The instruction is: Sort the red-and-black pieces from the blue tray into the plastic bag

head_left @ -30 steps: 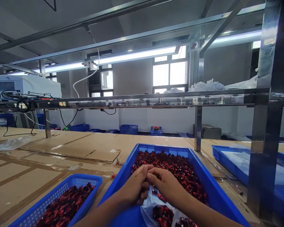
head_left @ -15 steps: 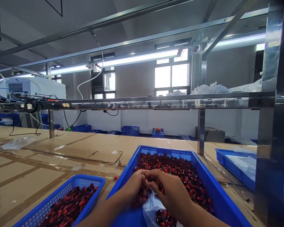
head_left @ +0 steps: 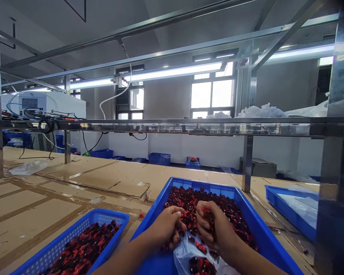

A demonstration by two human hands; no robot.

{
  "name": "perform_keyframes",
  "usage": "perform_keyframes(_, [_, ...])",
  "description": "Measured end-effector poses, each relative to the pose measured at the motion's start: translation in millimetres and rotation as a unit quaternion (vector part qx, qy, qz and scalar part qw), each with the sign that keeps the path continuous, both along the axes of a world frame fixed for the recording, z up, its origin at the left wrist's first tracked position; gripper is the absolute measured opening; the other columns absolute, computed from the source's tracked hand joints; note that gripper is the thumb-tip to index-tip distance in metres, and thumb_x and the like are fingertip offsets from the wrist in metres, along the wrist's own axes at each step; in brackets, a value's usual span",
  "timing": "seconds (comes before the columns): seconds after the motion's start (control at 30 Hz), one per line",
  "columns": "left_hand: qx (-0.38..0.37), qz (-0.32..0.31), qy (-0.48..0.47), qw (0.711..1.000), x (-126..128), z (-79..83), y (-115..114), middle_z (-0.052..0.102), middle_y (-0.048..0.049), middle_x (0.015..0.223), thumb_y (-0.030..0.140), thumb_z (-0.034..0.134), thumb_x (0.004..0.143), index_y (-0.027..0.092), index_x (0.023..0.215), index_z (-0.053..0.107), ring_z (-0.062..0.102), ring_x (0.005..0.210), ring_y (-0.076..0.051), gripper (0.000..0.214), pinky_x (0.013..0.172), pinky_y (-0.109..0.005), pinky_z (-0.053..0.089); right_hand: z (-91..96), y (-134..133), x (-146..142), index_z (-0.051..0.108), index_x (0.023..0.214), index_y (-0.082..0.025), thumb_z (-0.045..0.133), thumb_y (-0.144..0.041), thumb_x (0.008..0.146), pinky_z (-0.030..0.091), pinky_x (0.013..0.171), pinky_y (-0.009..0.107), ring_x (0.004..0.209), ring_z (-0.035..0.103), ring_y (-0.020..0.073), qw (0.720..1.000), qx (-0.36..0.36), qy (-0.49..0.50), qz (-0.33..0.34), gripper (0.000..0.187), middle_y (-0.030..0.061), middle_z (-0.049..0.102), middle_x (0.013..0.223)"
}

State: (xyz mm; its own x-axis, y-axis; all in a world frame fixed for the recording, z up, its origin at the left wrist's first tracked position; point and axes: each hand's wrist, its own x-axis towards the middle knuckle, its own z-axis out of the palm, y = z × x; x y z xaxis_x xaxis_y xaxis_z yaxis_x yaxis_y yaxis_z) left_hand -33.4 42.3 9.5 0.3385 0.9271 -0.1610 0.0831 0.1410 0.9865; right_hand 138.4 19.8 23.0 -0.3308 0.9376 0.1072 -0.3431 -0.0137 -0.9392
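Observation:
A large blue plastic tray (head_left: 204,183) stands in front of me, heaped with small shiny dark red and black pieces (head_left: 215,204). My left hand (head_left: 166,227) is curled among the pieces at the tray's near left, with some of them under its fingers. My right hand (head_left: 213,223) is cupped over the pile and holds a clump of pieces in its fingers. Between and below my hands lies a clear plastic bag (head_left: 189,254) with pieces in it. A smaller blue mesh basket (head_left: 103,214) to my left holds similar pieces.
Cardboard sheets cover the bench. A steel frame upright (head_left: 331,183) stands at the right, beside a blue tray lined with plastic (head_left: 289,202). Further back are a steel shelf rail (head_left: 172,128), a white machine with cables (head_left: 43,105) and several blue crates.
My hands, touching at the fingertips before, have moved apart. My right hand has turned and lifted a clump of pieces. The whole view has shifted slightly, with the trays sitting further right.

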Motion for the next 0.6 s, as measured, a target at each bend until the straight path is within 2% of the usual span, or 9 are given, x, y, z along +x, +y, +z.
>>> perform_keyframes(0.03, [0.009, -0.005, 0.003, 1.0, 0, 1.1, -1, 0.062, -0.0009, 0.075, 0.039, 0.041, 0.091, 0.019, 0.117, 0.042, 0.043, 0.034, -0.007, 0.033, 0.03, -0.017, 0.028, 0.4, 3, 2, 0.04, 0.067, -0.023, 0.042, -0.046, 0.083, 0.009, 0.029, 0.019, 0.031, 0.02, 0.0066, 0.998, -0.051, 0.041, 0.027, 0.029, -0.0091, 0.033, 0.048])
perform_keyframes(0.1, [0.02, -0.016, 0.006, 1.0, 1, 2.4, -3, 0.062, -0.001, 0.072, 0.049, 0.041, 0.092, 0.019, 0.116, 0.044, 0.041, 0.033, -0.008, 0.039, 0.029, -0.016, 0.027, 0.5, 8, 7, 0.048, 0.071, -0.021, 0.047, -0.041, 0.079, 0.009, 0.03, 0.017, 0.034, 0.027, 0.0056, 0.991, -0.103, 0.07, 0.05, 0.022, -0.0068, 0.044, 0.054])
perform_keyframes(0.2, [0.018, -0.016, 0.009, 1.0, 2, 2.6, -4, 0.062, -0.0013, 0.066, 0.064, 0.04, 0.089, 0.019, 0.117, 0.044, 0.038, 0.033, -0.008, 0.053, 0.03, -0.016, 0.028, -2.6, 12, 7, 0.057, 0.078, -0.019, 0.055, -0.04, 0.078, 0.008, 0.03, 0.016, 0.034, 0.03, 0.0038, 0.994, -0.1, 0.001, 0.042, 0.021, -0.0049, 0.053, 0.062])
perform_keyframes(0.27, [0.018, -0.013, 0.015, 1.0, 3, 2.6, -5, 0.061, -0.0009, 0.063, 0.075, 0.039, 0.083, 0.018, 0.117, 0.046, 0.037, 0.034, -0.007, 0.066, 0.03, -0.016, 0.029, -5.6, 11, 2, 0.059, 0.072, -0.018, 0.06, -0.043, 0.078, 0.012, 0.03, 0.018, 0.032, 0.028, 0.004, 0.994, -0.028, -0.104, -0.005, 0.026, -0.007, 0.049, 0.054])
perform_keyframes(0.3, [0.021, -0.012, 0.02, 1.0, 3, 2.7, -5, 0.06, -0.0002, 0.061, 0.079, 0.039, 0.08, 0.018, 0.116, 0.047, 0.037, 0.034, -0.007, 0.071, 0.031, -0.016, 0.029, -6.7, 10, -1, 0.06, 0.067, -0.018, 0.061, -0.043, 0.079, 0.019, 0.032, 0.018, 0.033, 0.032, 0.0051, 0.985, 0.034, -0.164, -0.032, 0.028, -0.0068, 0.048, 0.05])
perform_keyframes(0.37, [0.033, -0.009, 0.03, 0.999, 4, 2.4, -5, 0.056, 0.0017, 0.056, 0.085, 0.038, 0.075, 0.018, 0.115, 0.049, 0.037, 0.034, -0.007, 0.078, 0.031, -0.016, 0.028, -7.6, 4, -7, 0.066, 0.064, -0.018, 0.062, -0.039, 0.081, 0.038, 0.047, 0.021, 0.046, 0.052, 0.0102, 0.946, 0.172, -0.266, -0.071, 0.027, -0.0026, 0.059, 0.054])
perform_keyframes(0.43, [0.041, -0.002, 0.042, 0.998, 4, 1.2, -6, 0.051, 0.0041, 0.051, 0.088, 0.034, 0.072, 0.017, 0.112, 0.051, 0.037, 0.033, -0.008, 0.083, 0.032, -0.016, 0.027, -7.6, -4, -11, 0.073, 0.068, -0.022, 0.062, -0.031, 0.082, 0.045, 0.067, 0.026, 0.069, 0.065, 0.0169, 0.9, 0.268, -0.333, -0.081, 0.02, 0.0008, 0.072, 0.071])
perform_keyframes(0.53, [0.029, -0.027, 0.08, 0.996, 2, -2.9, -7, 0.045, 0.0052, 0.044, 0.092, 0.023, 0.069, 0.018, 0.101, 0.057, 0.036, 0.031, -0.009, 0.087, 0.033, -0.017, 0.026, -10.8, -13, -17, 0.076, 0.075, -0.027, 0.064, -0.026, 0.08, 0.044, 0.073, 0.028, 0.075, 0.068, 0.0205, 0.859, 0.318, -0.393, -0.083, 0.013, -0.0001, 0.076, 0.082])
perform_keyframes(0.6, [0.015, -0.053, 0.129, 0.99, 2, -4.9, -9, 0.044, 0.0032, 0.041, 0.093, 0.013, 0.067, 0.018, 0.09, 0.059, 0.036, 0.029, -0.01, 0.091, 0.032, -0.018, 0.025, -15.7, -14, -21, 0.076, 0.075, -0.027, 0.063, -0.024, 0.078, 0.043, 0.068, 0.027, 0.069, 0.066, 0.0198, 0.851, 0.322, -0.406, -0.087, 0.013, -0.0001, 0.076, 0.079])
